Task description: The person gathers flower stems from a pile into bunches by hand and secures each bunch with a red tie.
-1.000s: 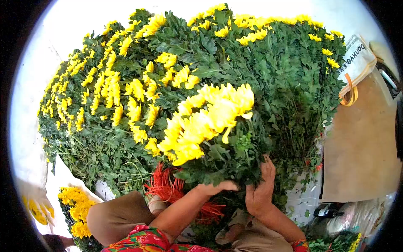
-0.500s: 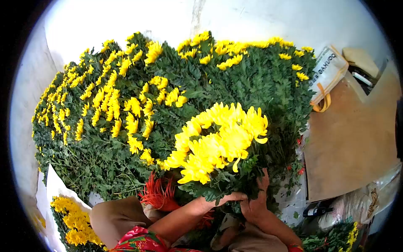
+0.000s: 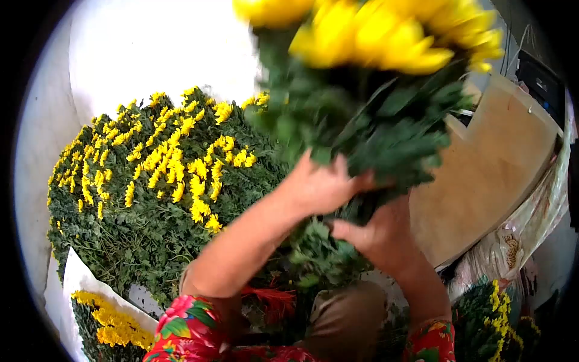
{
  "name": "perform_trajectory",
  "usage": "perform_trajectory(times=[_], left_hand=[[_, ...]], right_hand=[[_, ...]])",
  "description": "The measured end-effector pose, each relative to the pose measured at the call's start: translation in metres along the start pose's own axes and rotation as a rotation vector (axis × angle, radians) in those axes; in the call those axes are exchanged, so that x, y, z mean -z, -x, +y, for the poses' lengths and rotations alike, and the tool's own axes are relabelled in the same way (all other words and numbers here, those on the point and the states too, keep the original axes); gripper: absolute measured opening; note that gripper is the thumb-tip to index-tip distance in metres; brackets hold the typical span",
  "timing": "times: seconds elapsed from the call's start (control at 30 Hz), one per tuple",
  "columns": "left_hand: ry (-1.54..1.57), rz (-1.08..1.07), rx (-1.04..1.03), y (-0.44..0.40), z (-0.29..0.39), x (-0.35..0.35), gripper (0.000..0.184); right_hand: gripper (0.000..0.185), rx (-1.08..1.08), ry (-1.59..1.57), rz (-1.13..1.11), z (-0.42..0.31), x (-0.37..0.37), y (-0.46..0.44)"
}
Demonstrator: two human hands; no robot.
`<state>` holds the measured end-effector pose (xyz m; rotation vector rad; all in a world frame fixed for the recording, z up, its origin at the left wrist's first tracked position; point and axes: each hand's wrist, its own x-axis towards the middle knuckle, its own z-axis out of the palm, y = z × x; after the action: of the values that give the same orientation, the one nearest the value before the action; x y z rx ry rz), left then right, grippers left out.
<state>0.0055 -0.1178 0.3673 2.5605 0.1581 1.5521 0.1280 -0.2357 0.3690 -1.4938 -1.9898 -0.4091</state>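
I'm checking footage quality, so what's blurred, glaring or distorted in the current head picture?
In the head view, the held chrysanthemum bunch is blurred, while the chrysanthemum pile at left is sharper; in the head view, the white surface beyond is washed out; the head view's curved, black border suggests a fisheye lens.

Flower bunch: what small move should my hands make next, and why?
Perhaps close the right hand more snugly on the bunch: its thumb sticks out sideways below the left hand, which clasps the lower leaves, under the yellow blooms.

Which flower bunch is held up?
The bunch at the top, with the left hand and right hand on it; the rest, heap included, are unheld.
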Motion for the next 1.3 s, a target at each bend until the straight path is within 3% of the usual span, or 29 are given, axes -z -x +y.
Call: perform_trajectory(times=[0.03, 0.1, 0.17, 0.23, 0.3, 0.37, 0.47, 0.53, 0.57, 0.6, 0.7, 0.73, 0.8, 0.87, 0.9, 1.0, 1.03, 1.1, 1.13, 1.2, 1.27, 1.3], left_hand=[[-0.253, 0.118, -0.190, -0.016, 0.008, 0.014, 0.022], [-0.454, 0.208, -0.554, -0.052, 0.030, 0.052, 0.017], [-0.310, 0.036, -0.510, -0.088, 0.060, 0.086, 0.015], [-0.504, -0.176, -0.444, -0.106, 0.101, 0.116, 0.016], [-0.571, -0.220, -0.435, -0.104, 0.119, 0.129, 0.014], [-0.607, -0.255, -0.412, -0.099, 0.130, 0.133, 0.014], [-0.614, -0.283, -0.316, -0.084, 0.127, 0.120, 0.014], [-0.600, -0.325, -0.217, -0.065, 0.122, 0.101, 0.016], [-0.592, -0.364, -0.168, -0.052, 0.118, 0.086, 0.016], [-0.581, -0.417, -0.103, -0.034, 0.114, 0.067, 0.018], [-0.544, -0.643, 0.102, 0.043, 0.099, -0.001, 0.019], [-0.529, -0.733, 0.174, 0.072, 0.094, -0.022, 0.018], [-0.525, -0.786, 0.262, 0.124, 0.079, -0.053, 0.030], [-0.544, -0.856, 0.210, 0.172, 0.080, -0.073, 0.033], [-0.548, -0.681, 0.236, 0.197, 0.082, -0.086, 0.036], [-0.598, -0.877, 0.331, 0.195, 0.097, -0.087, 0.048], [-0.602, -0.885, 0.344, 0.195, 0.095, -0.083, 0.048], [-0.439, -0.809, 0.370, 0.192, 0.093, -0.069, 0.066], [-0.238, -0.817, 0.433, 0.189, 0.096, -0.056, 0.087], [-0.020, -0.723, 0.430, 0.184, 0.092, -0.028, 0.098], [0.276, -0.705, 0.463, 0.168, 0.085, 0.019, 0.109], [0.142, -0.639, 0.412, 0.156, 0.083, 0.045, 0.110]], right_hand=[[0.081, 0.034, -0.001, 0.044, -0.010, 0.014, -0.007], [0.073, 0.092, -0.073, 0.148, -0.027, 0.035, -0.018], [0.065, 0.140, -0.184, 0.240, -0.039, 0.053, -0.026], [0.057, 0.182, -0.341, 0.315, -0.046, 0.065, -0.032], [0.049, 0.220, -0.547, 0.349, -0.051, 0.074, -0.034], [0.041, 0.119, -0.610, 0.273, -0.059, 0.084, -0.018], [0.044, -0.151, -0.247, -0.103, -0.073, 0.096, 0.034], [0.044, 0.171, -0.133, -0.090, -0.067, 0.085, 0.079], [0.044, 0.164, -0.147, -0.093, -0.070, 0.075, 0.089], [0.036, 0.264, -0.010, 0.101, -0.075, 0.063, 0.097], [0.039, 0.272, 0.232, 0.093, -0.070, 0.020, 0.121], [0.043, 0.223, 0.269, -0.076, -0.063, 0.005, 0.131], [0.050, 0.263, 0.360, -0.132, -0.054, -0.022, 0.150], [0.054, 0.211, 0.371, -0.239, -0.046, -0.038, 0.158], [0.056, 0.181, 0.356, -0.291, -0.042, -0.043, 0.155], [0.063, 0.128, 0.309, -0.371, -0.020, -0.054, 0.150], [0.066, 0.109, 0.340, -0.413, -0.018, -0.059, 0.148], [0.072, 0.103, 0.356, -0.435, -0.016, -0.069, 0.149], [0.072, 0.114, 0.342, -0.434, -0.016, -0.072, 0.149], [0.073, 0.099, 0.388, -0.451, -0.019, -0.075, 0.153], [0.063, 0.125, 0.521, -0.433, -0.018, -0.081, 0.159], [0.059, 0.133, 0.529, -0.420, -0.017, -0.082, 0.162]])
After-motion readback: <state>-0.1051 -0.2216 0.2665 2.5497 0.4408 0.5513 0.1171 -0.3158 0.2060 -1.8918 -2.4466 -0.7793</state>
